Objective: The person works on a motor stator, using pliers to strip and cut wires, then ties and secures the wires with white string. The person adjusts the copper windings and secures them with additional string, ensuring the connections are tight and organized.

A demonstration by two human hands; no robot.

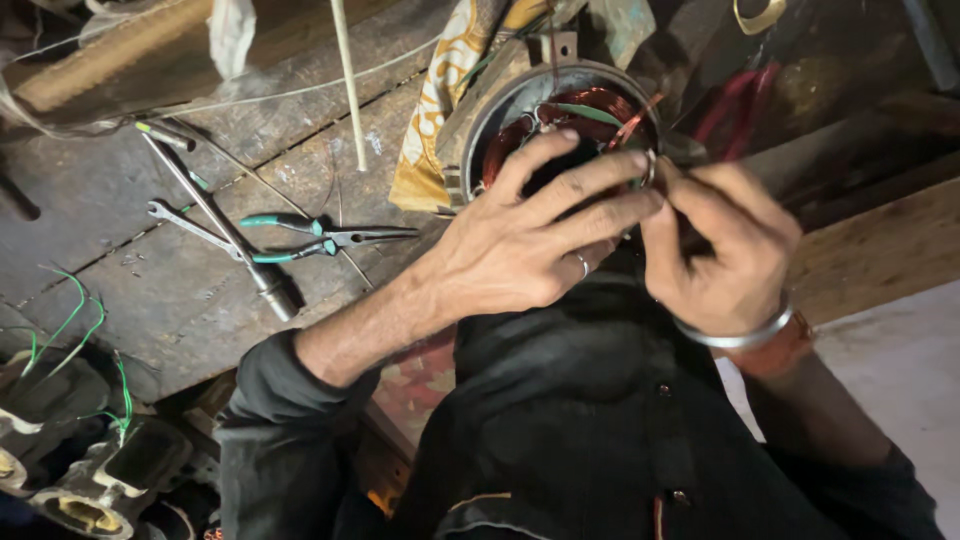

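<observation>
Left hand (535, 235): mine, spread wide over the stator (560, 125), fingers fanned out and lying across its open mouth; nothing gripped that I can see, a ring on one finger.
Right hand (725, 250): curled in at the stator's right rim, fingertips pinched together on something small there; what it is I cannot tell, too blurred. Metal bangle (745, 335) on that wrist.
Stator: round grey shell with copper windings (585, 105) inside, sitting at the bench (180, 290) edge right in front of me, half hidden under my left fingers.
Pliers (320, 238): green-handled, lying flat on the bench, left of my left hand, well apart from it.
Spanner (190, 225): on the bench beside the pliers, crossed by a long metal rod (225, 230).
Cloth (435, 110): yellow patterned, tucked against the stator's left side.
Housings (90, 470): old grey castings with green wires, lower left, below the bench.
</observation>
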